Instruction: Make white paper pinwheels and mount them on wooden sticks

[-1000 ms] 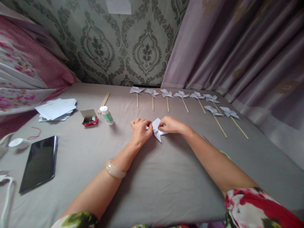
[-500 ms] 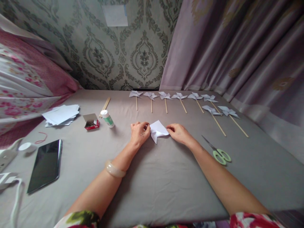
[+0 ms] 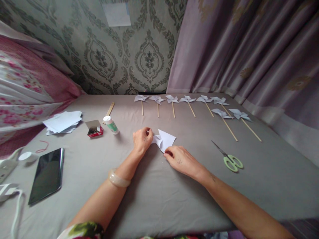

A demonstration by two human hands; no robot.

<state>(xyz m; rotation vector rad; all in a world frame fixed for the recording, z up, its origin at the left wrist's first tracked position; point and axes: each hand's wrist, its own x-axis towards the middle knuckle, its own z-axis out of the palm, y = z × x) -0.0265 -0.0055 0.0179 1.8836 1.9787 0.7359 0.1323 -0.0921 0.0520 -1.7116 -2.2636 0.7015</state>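
Observation:
A partly folded white paper pinwheel [image 3: 166, 139] lies between my hands on the grey cloth. My left hand [image 3: 143, 139] pinches its left point, fingers closed. At the lower edge, my right hand [image 3: 181, 160] grips a corner between thumb and fingers. The fingertips partly hide the corners they hold. Behind the hands, several paper pinwheels on wooden sticks [image 3: 172, 99] lie in a row. To the left stands a glue bottle [image 3: 111, 125] with a white cap. Green-handled scissors [image 3: 228, 157] rest to the right of my right hand.
At the left are a stack of white paper [image 3: 62, 122], a small open red box [image 3: 95, 129], and wooden sticks [image 3: 110, 109]. Nearer lie a black phone [image 3: 46, 176], a white round cap [image 3: 28, 157] and a power strip [image 3: 7, 169]. Curtains border the right side.
The paper has been turned, and its folded flap now points left. My right hand has moved from its right corner down to the lower edge. My left hand shifted slightly left.

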